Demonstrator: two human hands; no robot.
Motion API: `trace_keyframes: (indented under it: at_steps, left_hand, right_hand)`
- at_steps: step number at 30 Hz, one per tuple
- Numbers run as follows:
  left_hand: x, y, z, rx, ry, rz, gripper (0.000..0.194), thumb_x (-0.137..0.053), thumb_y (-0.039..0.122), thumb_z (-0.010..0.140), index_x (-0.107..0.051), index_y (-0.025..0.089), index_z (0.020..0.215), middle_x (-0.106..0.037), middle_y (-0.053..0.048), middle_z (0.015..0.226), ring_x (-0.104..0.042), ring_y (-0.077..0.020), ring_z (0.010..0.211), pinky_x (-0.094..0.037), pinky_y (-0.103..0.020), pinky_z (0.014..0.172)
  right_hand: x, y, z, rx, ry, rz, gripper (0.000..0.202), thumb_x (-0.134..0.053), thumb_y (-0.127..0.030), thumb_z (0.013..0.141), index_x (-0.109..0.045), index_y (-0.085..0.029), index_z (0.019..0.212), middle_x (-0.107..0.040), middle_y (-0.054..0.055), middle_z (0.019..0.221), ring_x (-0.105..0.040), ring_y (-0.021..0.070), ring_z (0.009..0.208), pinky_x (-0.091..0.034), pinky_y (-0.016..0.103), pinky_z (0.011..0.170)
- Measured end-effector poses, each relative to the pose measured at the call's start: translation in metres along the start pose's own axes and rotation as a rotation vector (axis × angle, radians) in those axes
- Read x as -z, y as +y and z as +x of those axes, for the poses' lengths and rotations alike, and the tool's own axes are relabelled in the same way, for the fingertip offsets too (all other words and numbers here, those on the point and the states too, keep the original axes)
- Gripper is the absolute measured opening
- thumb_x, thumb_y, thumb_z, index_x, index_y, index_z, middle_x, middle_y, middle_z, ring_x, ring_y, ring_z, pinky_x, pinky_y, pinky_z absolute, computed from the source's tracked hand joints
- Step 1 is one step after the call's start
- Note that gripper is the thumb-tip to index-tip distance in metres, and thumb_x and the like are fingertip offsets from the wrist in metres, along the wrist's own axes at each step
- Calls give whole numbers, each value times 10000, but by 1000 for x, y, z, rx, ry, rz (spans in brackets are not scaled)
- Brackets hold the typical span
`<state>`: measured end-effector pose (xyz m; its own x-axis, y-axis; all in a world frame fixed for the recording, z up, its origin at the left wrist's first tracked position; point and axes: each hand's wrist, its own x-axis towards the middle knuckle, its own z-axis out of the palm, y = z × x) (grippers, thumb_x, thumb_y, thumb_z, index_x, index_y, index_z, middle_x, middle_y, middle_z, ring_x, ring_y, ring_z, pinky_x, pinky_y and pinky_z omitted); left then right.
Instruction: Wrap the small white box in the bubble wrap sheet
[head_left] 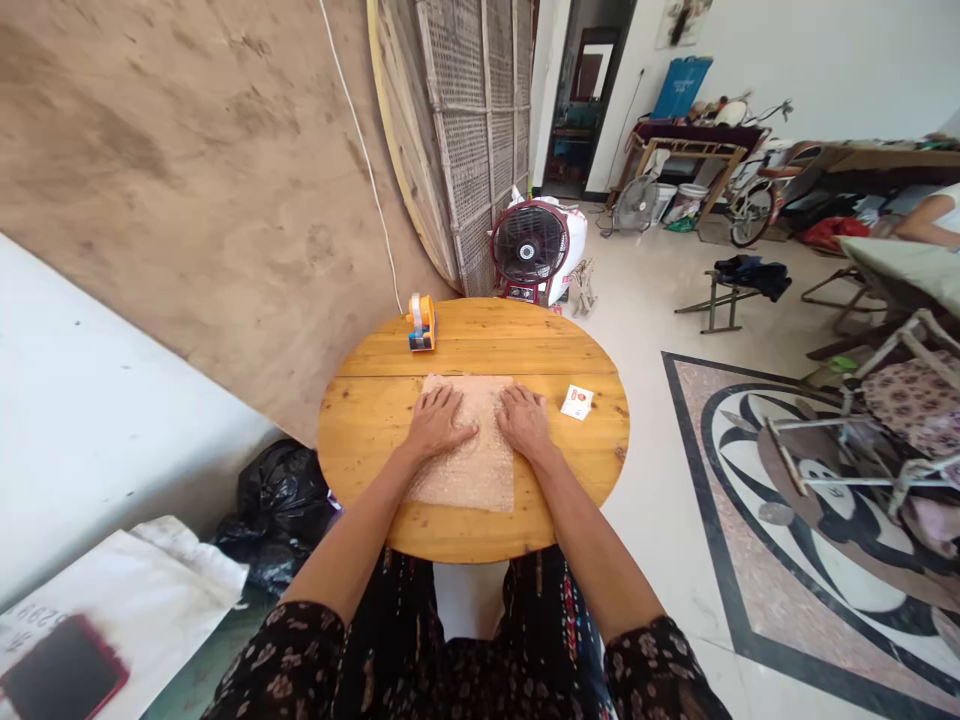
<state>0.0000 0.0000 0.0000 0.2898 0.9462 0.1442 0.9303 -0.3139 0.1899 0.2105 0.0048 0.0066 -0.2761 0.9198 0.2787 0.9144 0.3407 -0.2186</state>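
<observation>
A sheet of clear bubble wrap (472, 475) lies flat on the round wooden table (360, 430) in front of me. My left hand (439, 422) rests palm down on its left side, fingers stretched out and the thumb pointing inward. On the upper right part of the sheet, my right hand (523, 420) also lies flat with its fingers extended. Neither hand grips anything. To the right of my right hand are small white cards (577, 402) with red print. An orange and blue tape dispenser (421, 324) stands near the far left edge of the tabletop.
Beyond the table stands a dark red electric fan (528, 246). A black plastic bag (281, 500) sits on the left beside a white sack (112, 590) with a phone-like dark object (64, 672). Folding chairs (847, 425) and a person's arm (930, 220) are at right.
</observation>
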Motion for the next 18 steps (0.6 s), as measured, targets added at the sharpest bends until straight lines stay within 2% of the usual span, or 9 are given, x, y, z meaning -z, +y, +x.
trace_keyframes:
  at_steps: [5,10,14,18]
  left_hand:
    - [2,0,-5,-4,22,-32,692,-466,632,842,-443,193,1378,-387,-135,1495,-304,-317,1393,-215,-489,1138]
    - [2,8,-17,4,83,11,526,-413,528,907,-484,207,1317,-425,-131,1457,-331,-321,1354,-220,-521,1117]
    - [5,16,-26,36,92,39,489,-452,499,892,-476,220,1292,-427,-134,1443,-333,-330,1341,-225,-557,1097]
    - [13,22,-24,26,105,38,463,-518,461,849,-517,194,1227,-487,-161,1352,-374,-357,1292,-216,-590,1093]
  right_hand:
    - [0,1,0,-13,-8,7,360,-450,-291,923,-559,-171,1245,-542,91,1385,-389,255,1316,-254,419,1035]
    - [-2,2,1,-5,-18,-1,355,-411,-241,940,-555,-177,1258,-535,91,1394,-387,240,1322,-249,407,1041]
    - [-4,4,2,7,-21,9,367,-395,-249,953,-542,-184,1283,-514,80,1418,-387,235,1326,-250,398,1042]
    - [-6,7,3,19,-38,18,373,-386,-272,965,-534,-205,1300,-513,64,1421,-395,235,1324,-259,400,1032]
